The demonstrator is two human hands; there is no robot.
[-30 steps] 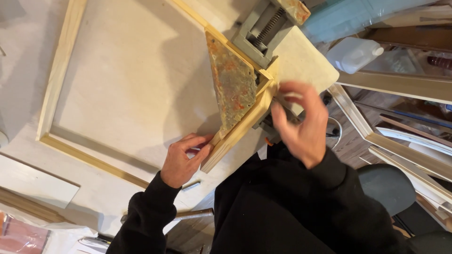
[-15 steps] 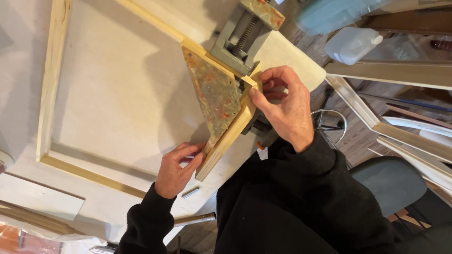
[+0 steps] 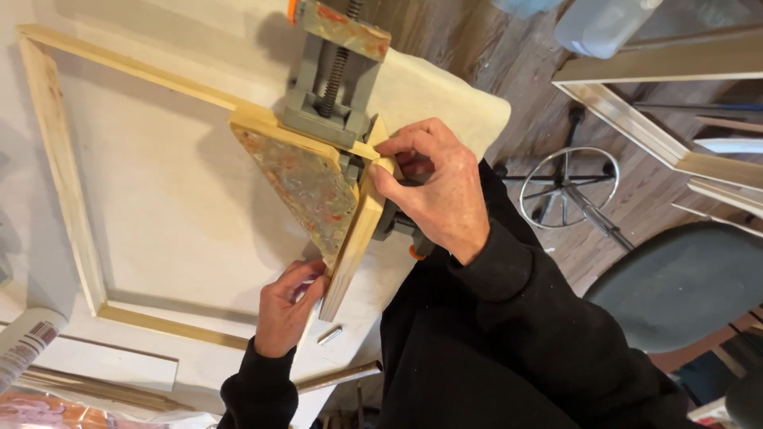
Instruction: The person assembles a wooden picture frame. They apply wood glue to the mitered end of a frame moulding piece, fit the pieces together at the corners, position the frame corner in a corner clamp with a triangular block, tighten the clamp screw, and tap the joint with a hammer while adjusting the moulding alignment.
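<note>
On the white worktop (image 3: 183, 199): large wooden frame (image 3: 60, 167) lying flat, pale strips, its top rail running right into the corner clamp (image 3: 330, 87). Clamp is grey metal with a threaded screw, paint-spattered on top, sits at the worktop's right edge over a cloth pad (image 3: 445, 99). A triangular plate (image 3: 306, 187), crusted with rust-and-green paint, lies in the corner between the two strips.

Wood strip (image 3: 356, 238) runs from the clamp corner down toward the person, tilted, lower end free near the worktop edge. It meets the frame's top rail at the clamp; joint itself is partly hidden by the fingers.

Right hand (image 3: 433, 191): fingers curled narrow, pinching the top end of the strip right at the corner, thumb and forefinger on the wood. Left hand (image 3: 288, 306): fingers closed against the lower end of the strip, holding it from the left side. Both sleeves black.

Smaller stuff: a small metal piece (image 3: 329, 334) lies on the worktop just below the strip's lower end, not touching it. Paper roll (image 3: 28, 342) at far left edge. Off the worktop, right side: grey chair seat (image 3: 683, 286), wire ring on the wooden floor (image 3: 568, 187), more frame moulding (image 3: 660, 143) leaning nearby.
</note>
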